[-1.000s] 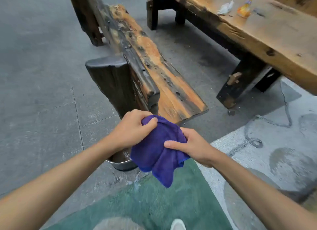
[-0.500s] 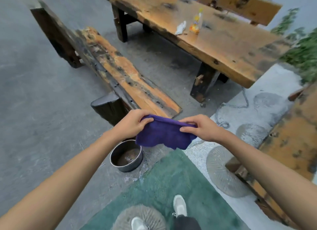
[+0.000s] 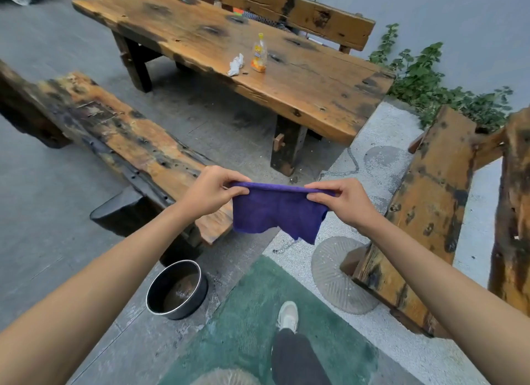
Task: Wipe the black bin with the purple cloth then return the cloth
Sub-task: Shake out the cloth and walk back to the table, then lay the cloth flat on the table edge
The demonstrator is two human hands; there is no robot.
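Nearest the viewer, a leg in dark trousers [image 3: 298, 359] ends in a pale shoe [image 3: 287, 315] set on a green mat [image 3: 243, 327]. Left of the mat, a round dark metal bowl [image 3: 177, 289] stands on the grey paving [image 3: 43, 212], its inside stained brown. To the right, a round patterned cover [image 3: 338, 275] is set into the pale gravel-finished ground.

At mid-height both bare forearms reach forward. The left hand [image 3: 210, 193] and the right hand [image 3: 345, 202] each pinch the top edge of the purple cloth [image 3: 276, 209] between thumb and curled fingers, one hand at each upper corner. The edge is drawn taut between them; the rest of the cloth hangs freely in the air, touching nothing else, above the border of paving and gravel. A frayed thread trails from its lower edge.

Behind the left hand runs a long weathered wooden seat [image 3: 120, 138]. At the right edge stands another wooden seat [image 3: 430, 212], tilted in the view.

Beyond these, the wooden bench [image 3: 301, 92] carries a small bottle [image 3: 259, 57] with a yellow cap and orange contents, upright, and a crumpled white tissue [image 3: 236, 65] just beside it. Farther still are a plank backrest [image 3: 301, 14] and green plants [image 3: 424, 80] against a grey wall.
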